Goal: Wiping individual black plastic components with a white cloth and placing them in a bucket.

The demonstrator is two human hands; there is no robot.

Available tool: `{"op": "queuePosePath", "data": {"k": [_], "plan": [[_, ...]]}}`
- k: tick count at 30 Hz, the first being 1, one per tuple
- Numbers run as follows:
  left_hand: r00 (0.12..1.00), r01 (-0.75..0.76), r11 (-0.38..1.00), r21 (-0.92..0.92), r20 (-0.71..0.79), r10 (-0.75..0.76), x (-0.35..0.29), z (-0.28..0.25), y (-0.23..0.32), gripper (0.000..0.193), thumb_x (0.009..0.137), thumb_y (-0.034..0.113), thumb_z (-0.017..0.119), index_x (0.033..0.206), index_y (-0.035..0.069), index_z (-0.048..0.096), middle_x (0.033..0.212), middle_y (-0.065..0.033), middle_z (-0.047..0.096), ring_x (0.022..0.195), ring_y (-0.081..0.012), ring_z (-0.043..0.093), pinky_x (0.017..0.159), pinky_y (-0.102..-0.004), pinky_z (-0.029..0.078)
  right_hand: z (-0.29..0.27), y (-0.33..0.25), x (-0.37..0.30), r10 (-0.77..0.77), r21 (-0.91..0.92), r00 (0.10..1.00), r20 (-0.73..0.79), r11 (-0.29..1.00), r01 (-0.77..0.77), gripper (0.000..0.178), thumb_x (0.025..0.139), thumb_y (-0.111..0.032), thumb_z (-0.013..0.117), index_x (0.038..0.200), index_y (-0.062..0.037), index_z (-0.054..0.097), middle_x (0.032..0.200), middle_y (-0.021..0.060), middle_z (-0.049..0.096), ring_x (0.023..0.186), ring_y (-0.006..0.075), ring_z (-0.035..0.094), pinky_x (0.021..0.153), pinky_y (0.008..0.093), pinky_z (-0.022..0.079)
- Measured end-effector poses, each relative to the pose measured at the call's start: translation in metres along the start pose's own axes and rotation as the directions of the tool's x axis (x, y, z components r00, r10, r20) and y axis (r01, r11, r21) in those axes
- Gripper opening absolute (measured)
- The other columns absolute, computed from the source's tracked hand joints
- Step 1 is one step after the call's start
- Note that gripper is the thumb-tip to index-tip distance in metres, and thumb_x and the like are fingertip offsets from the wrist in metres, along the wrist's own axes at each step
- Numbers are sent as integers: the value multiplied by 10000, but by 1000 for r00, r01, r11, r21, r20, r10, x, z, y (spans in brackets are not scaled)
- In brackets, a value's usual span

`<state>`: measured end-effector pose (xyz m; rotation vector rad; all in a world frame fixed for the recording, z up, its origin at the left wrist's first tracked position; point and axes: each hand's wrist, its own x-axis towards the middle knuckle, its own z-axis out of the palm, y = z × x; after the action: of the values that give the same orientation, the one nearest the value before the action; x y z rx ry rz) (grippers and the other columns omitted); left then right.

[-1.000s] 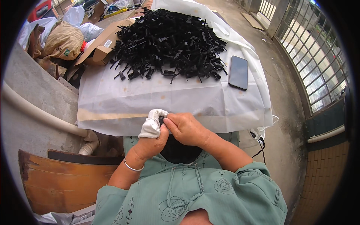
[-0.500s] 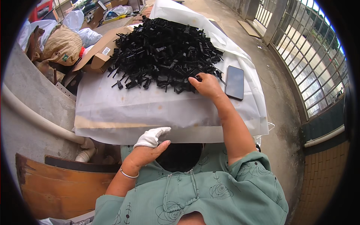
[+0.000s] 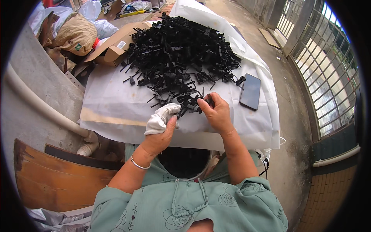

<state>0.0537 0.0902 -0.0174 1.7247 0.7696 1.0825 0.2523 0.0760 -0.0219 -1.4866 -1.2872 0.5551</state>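
Note:
A large heap of small black plastic parts with thin prongs [image 3: 181, 50] lies on the white-covered table. A loose trail of them runs down toward me. My right hand [image 3: 218, 114], bare, has its thumb and fingers closed on black plastic parts at the near end of that trail; how many is hidden. Just left of it, my left hand [image 3: 162, 123] wears a white glove over the fingers, with the thumb bare. Its fingers curve loosely beside the nearest parts, apart from the thumb, and I see nothing held in them.
A dark phone [image 3: 250, 92] lies at the table's right. An opened cardboard box [image 3: 114, 48] stands by the heap's left, with bags [image 3: 77, 34] beyond. Below the table's near edge, a round black container [image 3: 184, 164] sits between my legs. Barred railings [image 3: 328, 65] stand to the right.
My right hand has come back toward me from the heap's edge, and black parts now trail nearer. My left hand has risen from the table's near edge to beside them.

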Motion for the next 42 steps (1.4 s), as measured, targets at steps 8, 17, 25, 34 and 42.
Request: {"op": "queuePosePath", "data": {"k": [8, 17, 25, 34, 42], "plan": [[953, 163, 982, -96, 272, -132, 38, 27, -2, 237, 914, 74, 519, 1136, -6, 513, 969, -49, 582, 762, -82, 529, 665, -233, 494, 11, 10, -4, 93, 360, 979, 181, 920, -154, 256, 865, -260, 633, 793, -28, 553, 668, -24, 526, 607, 50, 437, 542, 225, 390], [870, 401, 863, -309, 424, -252, 29, 28, 7, 261, 879, 77, 559, 1134, 45, 507, 898, -18, 586, 623, -70, 554, 504, -198, 450, 15, 5, -19, -128, 148, 991, 31, 981, 122, 306, 858, -302, 620, 889, -7, 547, 656, 105, 551, 573, 165, 504, 543, 287, 428], [958, 285, 860, -423, 154, -241, 17, 25, 11, 289, 867, 5, 514, 1155, 6, 481, 889, -45, 588, 654, -91, 560, 535, -223, 474, 2, -24, -36, -588, 110, 801, 113, 809, 578, 353, 747, -180, 725, 1026, -39, 563, 686, 42, 520, 565, 82, 440, 494, 239, 380], [957, 245, 932, -268, 220, -188, 8, 21, 29, 255, 818, 6, 586, 1061, -10, 511, 885, -46, 579, 668, -72, 552, 544, -206, 479, -1, -15, -32, -25, 335, 968, 250, 940, -63, 192, 848, -192, 643, 794, -42, 536, 614, -36, 424, 575, 46, 374, 499, 229, 339], [963, 253, 965, -66, 113, -244, 2, 23, 30, 260, 829, -2, 573, 1087, -23, 543, 887, -59, 604, 681, -60, 566, 551, -200, 473, -13, -25, -35, -201, 192, 885, 419, 973, 130, 286, 941, -213, 463, 772, 11, 518, 669, 145, 533, 580, 266, 484, 593, 363, 428]]}}
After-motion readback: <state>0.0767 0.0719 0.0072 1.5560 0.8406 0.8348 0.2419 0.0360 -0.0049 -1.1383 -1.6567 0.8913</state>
